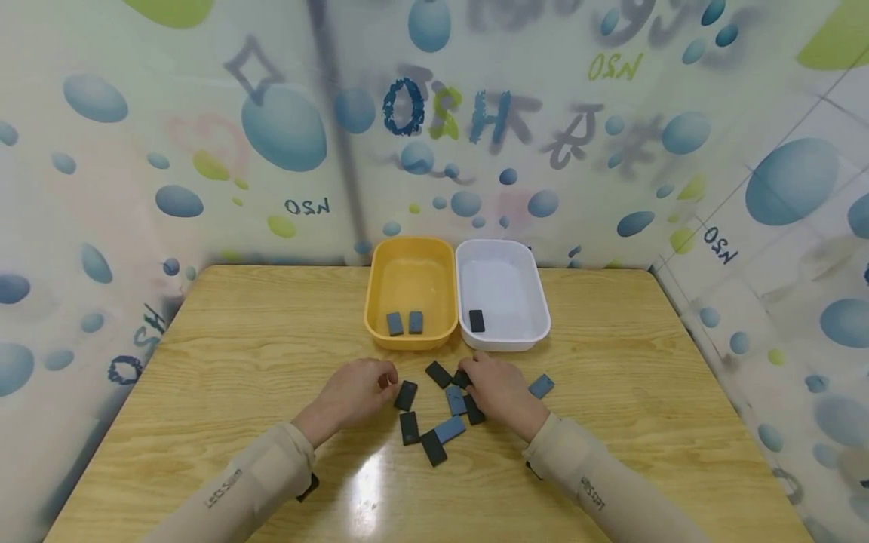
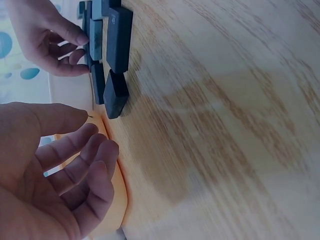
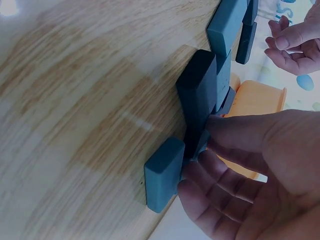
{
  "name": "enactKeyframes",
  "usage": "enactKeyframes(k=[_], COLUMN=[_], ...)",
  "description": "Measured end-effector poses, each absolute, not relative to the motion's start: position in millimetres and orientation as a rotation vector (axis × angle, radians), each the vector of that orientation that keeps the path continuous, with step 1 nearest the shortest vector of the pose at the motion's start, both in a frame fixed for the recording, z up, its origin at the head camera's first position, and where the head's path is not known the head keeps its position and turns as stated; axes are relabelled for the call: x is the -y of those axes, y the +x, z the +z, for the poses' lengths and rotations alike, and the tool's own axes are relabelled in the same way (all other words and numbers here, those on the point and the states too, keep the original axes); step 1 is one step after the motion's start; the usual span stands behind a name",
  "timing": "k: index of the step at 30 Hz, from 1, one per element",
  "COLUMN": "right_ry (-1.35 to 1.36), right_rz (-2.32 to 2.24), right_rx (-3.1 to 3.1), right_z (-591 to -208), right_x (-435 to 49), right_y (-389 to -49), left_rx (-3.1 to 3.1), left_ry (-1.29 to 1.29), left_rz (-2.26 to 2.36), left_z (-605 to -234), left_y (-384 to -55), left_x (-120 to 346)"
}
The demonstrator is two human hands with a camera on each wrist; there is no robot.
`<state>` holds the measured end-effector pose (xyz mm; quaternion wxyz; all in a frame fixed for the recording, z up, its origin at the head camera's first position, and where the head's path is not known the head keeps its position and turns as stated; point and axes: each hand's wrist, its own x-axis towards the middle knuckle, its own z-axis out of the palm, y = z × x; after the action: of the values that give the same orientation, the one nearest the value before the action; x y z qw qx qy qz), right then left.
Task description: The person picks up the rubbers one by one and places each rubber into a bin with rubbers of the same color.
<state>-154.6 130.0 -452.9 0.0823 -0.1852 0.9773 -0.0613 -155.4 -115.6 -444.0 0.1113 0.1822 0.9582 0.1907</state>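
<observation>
In the head view, black and blue-grey rectangular blocks lie loosely grouped on the wooden table (image 1: 237,362). My right hand (image 1: 502,388) is over the right side of the group, its thumb and fingers round a black block (image 1: 461,378). The right wrist view shows that block partly hidden between thumb and fingers, with a blue-grey block (image 3: 164,175) beside the fingertips. My left hand (image 1: 354,396), loosely curled and holding nothing, hovers just left of a black block (image 1: 406,395). Its thumb and fingertips stand apart in the left wrist view.
Behind the blocks, a yellow bin (image 1: 410,283) holds two blue-grey blocks (image 1: 395,324). A white bin (image 1: 505,283) touching it on the right has one black block (image 1: 477,320) inside. Another black block (image 1: 308,486) is partly under the left sleeve. A patterned wall backs the table.
</observation>
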Motion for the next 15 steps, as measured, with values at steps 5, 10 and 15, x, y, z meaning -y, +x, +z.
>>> enactKeyframes(k=[5, 10, 15], right_ry=[-0.543, -0.537, -0.542], right_rz=[-0.175, -0.162, -0.165], right_rx=[-2.922, -2.921, -2.924], right_z=[-452.4, -450.0, -449.4], right_x=[-129.7, -129.4, -130.2], right_y=[-154.3, -153.9, -154.0], left_rx=[-2.819, -2.824, -2.828], left_ry=[0.554, 0.548, 0.552], left_rz=[0.563, 0.568, 0.568], left_z=[-444.5, -445.3, -446.1], left_y=[-155.4, -156.5, -157.0], left_x=[116.3, 116.7, 117.4])
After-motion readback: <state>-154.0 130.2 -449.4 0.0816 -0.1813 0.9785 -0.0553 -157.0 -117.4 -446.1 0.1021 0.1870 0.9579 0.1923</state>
